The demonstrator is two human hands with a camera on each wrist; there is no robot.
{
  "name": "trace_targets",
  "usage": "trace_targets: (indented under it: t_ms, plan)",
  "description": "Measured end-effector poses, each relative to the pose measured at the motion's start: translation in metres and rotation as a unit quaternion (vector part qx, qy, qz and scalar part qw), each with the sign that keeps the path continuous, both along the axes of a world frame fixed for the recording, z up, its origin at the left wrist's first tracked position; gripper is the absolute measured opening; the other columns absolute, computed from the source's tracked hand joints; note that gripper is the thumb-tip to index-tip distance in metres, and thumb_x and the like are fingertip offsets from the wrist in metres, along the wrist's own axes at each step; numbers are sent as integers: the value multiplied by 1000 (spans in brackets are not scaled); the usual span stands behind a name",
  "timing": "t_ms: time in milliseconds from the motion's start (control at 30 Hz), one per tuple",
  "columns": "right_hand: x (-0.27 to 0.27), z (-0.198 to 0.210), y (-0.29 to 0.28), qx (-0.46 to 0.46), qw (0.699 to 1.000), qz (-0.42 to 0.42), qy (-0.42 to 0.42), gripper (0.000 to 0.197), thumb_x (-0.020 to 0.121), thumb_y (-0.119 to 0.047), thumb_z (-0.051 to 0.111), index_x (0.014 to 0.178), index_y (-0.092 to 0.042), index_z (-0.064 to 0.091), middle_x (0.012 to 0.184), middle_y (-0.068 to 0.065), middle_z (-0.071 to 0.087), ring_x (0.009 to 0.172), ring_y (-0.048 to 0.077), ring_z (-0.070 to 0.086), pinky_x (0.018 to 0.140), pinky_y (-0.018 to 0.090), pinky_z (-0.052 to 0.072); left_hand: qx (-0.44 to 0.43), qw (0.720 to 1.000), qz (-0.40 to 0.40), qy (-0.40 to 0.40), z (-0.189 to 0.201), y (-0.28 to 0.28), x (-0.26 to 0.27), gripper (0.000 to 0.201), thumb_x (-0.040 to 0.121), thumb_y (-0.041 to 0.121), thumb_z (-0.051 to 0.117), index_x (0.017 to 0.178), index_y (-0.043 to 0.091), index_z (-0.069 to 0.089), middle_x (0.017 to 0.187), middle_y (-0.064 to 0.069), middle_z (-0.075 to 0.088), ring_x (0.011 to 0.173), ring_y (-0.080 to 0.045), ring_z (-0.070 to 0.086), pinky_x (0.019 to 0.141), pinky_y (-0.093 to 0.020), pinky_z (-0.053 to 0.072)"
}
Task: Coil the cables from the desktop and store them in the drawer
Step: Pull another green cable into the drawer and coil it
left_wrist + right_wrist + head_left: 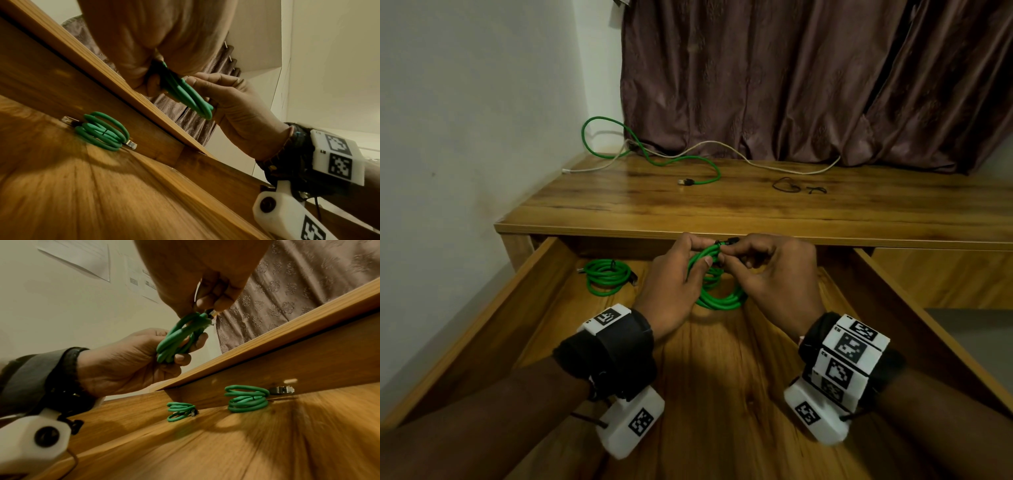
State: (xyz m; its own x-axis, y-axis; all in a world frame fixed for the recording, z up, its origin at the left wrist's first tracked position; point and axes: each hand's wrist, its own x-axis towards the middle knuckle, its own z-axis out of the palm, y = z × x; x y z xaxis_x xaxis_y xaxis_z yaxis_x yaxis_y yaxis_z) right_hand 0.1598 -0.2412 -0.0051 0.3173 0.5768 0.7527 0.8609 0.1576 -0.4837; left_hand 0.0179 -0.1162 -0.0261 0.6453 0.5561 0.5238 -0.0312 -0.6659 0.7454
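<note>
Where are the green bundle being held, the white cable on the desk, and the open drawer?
green bundle (717,301): head view, lower loops below the hands.
white cable (774,167): head view, middle stretch on the desktop.
drawer (493,329): head view, left wall.

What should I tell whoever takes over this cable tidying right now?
Left hand grips a coiled green cable above the open drawer. Right hand pinches the coil's top, by the connector.
Done: two tied green coils lie at the drawer's back, one to the left, one further right.
Left: finish securing this coil and put it in. On the desktop remain a loose green cable, a white cable and a thin black piece, possibly ties.
</note>
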Motion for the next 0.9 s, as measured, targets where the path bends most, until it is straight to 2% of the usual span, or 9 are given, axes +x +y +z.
trace_targets:
  t_ms: [233,500,700,900]
  plan:
    - [-1,1,-1,-5,1000,-4,-2,7,85,-19,86,91,-19,83,81,-14,74,72,8,66,60,23,53,5,1000,-4,-5,0,-1,0,22,105,17,58,127,17,60,120,7,72,111,0,67,94,-33,58]
    - [-2,2,-2,-11,1000,9,3,6,83,-16,85,87,-19,82,81,-13,74,72,11,66,61,29,54,1,1000,-4,-1,-1,1,2,23,105,14,59,128,15,61,120,6,72,112,-1,67,96,-29,57]
    - [-2,2,-2,-5,1000,5,1,5,82,-16,85,84,-19,82,77,-13,73,69,10,65,59,24,51,-7,1000,-9,4,-2,2,3,23,105,16,59,127,18,61,119,9,72,111,1,67,94,-25,56]
    - [-2,2,-3,-6,1000,1,-3,5,82,-16,85,84,-18,81,76,-13,73,68,9,64,59,17,47,-13,1000,-12,6,-1,0,2,23,105,16,58,128,16,60,120,7,71,111,0,67,94,-25,57]
